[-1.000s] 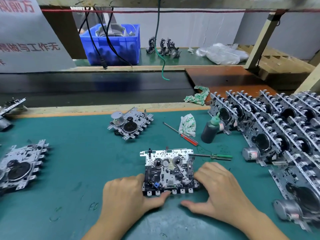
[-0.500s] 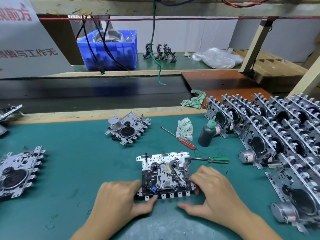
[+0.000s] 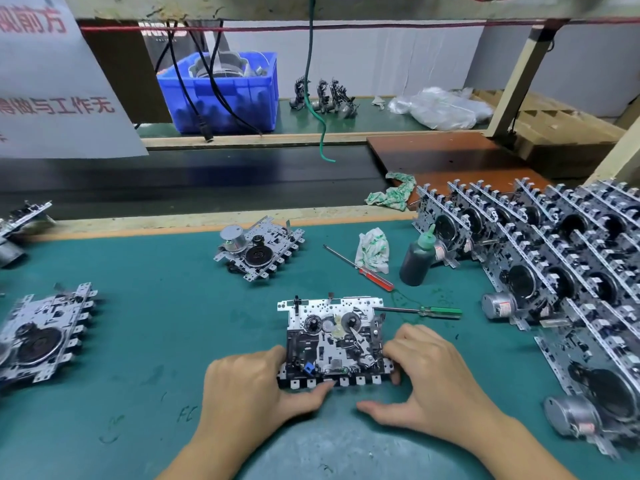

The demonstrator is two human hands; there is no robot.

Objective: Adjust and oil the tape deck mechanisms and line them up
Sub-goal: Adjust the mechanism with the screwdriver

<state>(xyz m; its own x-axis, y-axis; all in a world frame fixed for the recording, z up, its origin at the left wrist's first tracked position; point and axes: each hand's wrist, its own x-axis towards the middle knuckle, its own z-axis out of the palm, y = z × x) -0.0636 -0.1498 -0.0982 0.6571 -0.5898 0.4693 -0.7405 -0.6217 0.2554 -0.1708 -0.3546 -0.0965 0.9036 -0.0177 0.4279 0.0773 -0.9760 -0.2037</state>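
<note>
A tape deck mechanism (image 3: 334, 337) lies flat on the green mat in front of me, reels up and key tabs toward me. My left hand (image 3: 254, 393) grips its left side, with the thumb against the front key tabs. My right hand (image 3: 429, 375) holds its right side, fingers curled on the edge and thumb stretched out on the mat. A dark oil bottle (image 3: 417, 259) with a green nozzle stands to the right behind it. A green-handled screwdriver (image 3: 420, 310) and a red-handled screwdriver (image 3: 360, 270) lie nearby.
Rows of mechanisms (image 3: 554, 271) stand on edge at the right. Single mechanisms lie at the back centre (image 3: 258, 251) and at the left (image 3: 41, 336). A crumpled rag (image 3: 372, 249) lies by the bottle. A dark conveyor belt (image 3: 194, 178) and a blue crate (image 3: 221, 91) sit behind.
Both hands have stayed on the mechanism's sides; my left thumb has slid further along the front key tabs. The camera has moved a little.
</note>
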